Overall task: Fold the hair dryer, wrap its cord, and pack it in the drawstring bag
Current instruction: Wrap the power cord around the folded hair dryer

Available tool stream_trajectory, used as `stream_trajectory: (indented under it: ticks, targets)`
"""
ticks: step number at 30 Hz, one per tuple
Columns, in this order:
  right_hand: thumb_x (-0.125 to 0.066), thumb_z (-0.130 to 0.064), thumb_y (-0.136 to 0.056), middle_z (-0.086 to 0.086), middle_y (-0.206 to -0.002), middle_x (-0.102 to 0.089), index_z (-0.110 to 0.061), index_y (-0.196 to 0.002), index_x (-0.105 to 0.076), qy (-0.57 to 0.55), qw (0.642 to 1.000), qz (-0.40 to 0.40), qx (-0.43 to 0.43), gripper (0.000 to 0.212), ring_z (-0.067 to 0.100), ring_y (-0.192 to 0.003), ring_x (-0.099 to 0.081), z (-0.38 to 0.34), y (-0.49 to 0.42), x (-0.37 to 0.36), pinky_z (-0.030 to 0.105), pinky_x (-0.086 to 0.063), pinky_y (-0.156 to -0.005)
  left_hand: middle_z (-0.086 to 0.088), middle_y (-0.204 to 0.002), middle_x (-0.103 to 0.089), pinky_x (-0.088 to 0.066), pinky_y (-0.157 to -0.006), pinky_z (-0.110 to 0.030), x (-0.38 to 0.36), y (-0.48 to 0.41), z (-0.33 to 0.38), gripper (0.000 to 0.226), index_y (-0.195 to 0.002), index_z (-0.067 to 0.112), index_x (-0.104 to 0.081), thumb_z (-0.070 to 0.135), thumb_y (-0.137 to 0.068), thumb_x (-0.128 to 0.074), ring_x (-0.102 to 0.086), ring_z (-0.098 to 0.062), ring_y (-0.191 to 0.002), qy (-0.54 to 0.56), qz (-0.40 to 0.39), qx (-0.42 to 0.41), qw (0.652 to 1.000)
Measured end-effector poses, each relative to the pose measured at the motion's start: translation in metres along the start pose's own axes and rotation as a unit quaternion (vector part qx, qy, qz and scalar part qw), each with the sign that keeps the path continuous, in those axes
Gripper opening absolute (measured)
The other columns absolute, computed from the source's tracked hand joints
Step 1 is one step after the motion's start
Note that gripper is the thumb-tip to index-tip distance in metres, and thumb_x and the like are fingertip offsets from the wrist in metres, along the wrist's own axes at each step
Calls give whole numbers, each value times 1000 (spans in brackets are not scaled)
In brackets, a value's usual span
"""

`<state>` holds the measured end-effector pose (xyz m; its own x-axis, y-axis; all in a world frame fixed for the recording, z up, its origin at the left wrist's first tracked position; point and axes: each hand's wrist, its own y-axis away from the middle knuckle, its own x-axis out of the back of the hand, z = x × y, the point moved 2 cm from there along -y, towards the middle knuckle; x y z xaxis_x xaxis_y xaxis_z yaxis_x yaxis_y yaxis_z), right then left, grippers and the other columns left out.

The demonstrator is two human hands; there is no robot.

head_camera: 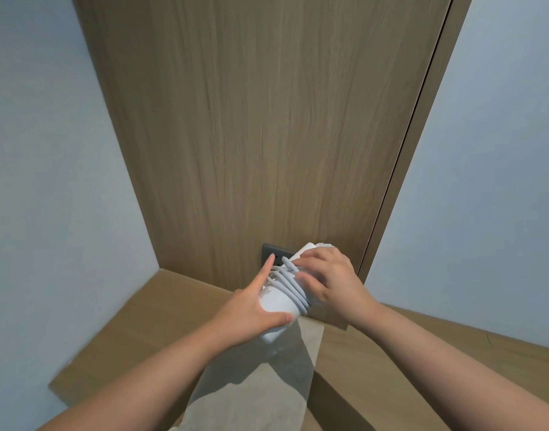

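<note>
Head: left hand (251,311), right hand (333,275) hold dryer (279,301)

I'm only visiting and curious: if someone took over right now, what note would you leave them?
Left hand grips the hair dryer body. Right hand holds the cord coils against it.
Done: cord wound round the dryer; fold not clear.
Both are held above the bag, lying flat on the wooden shelf.
Remaining: slip the dryer into the bag, pull it closed.

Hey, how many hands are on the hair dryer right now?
2. The left hand grips the dryer near its base; the right hand holds its upper end, over the wrapped cord.
</note>
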<state>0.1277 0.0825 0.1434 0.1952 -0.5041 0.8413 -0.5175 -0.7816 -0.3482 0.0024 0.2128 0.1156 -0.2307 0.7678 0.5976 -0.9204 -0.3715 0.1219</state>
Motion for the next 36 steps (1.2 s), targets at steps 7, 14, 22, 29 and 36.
stream_trajectory:
  ticks: [7,14,22,29,36]
  targets:
    - [-35,-31,-95,6,-100,-56,-21,-100,-72,170,980,-56,86,39,27,-89,-45,-15,-14,-10,40,-40,-82,10,-119,-56,-39,-60,-16,-20,-1,-8,100,-140,61,3,42,-74,-69,-56,-7,-85,17,1,10,1000]
    - [-53,-32,-87,8,-102,-63,-20,-101,-74,103,989,-27,102,28,26,-93,-51,-13,-21,-8,37,-41,-81,17,-125,-50,-44,-72,-20,-15,-5,-15,90,-141,58,-13,39,-75,-71,-53,-11,-101,46,10,9,999]
    - [-43,-12,-95,3,-102,-65,-16,-98,-68,-246,916,190,-253,25,17,-95,-60,41,-1,34,21,-41,-79,-12,-116,-64,-54,-53,-35,3,-1,-42,93,-140,33,-36,45,-57,-76,-67,-30,-87,415,-106,58,902]
    - [-44,-29,-98,0,-88,-64,-17,-114,-66,-371,896,-89,-229,30,15,-75,-58,31,4,14,35,-50,-78,-26,-89,-68,-47,-45,-24,6,2,-46,91,-118,1,-53,53,-48,-79,-68,-34,-68,493,-153,124,847]
    - [-54,-20,-94,-14,-78,-68,-30,-107,-67,-388,905,-103,-142,20,12,-77,-58,13,0,19,29,-49,-73,-25,-84,-67,-46,-42,-23,2,3,-40,63,-109,0,-60,53,-75,-55,-67,-32,-64,522,-157,131,828]
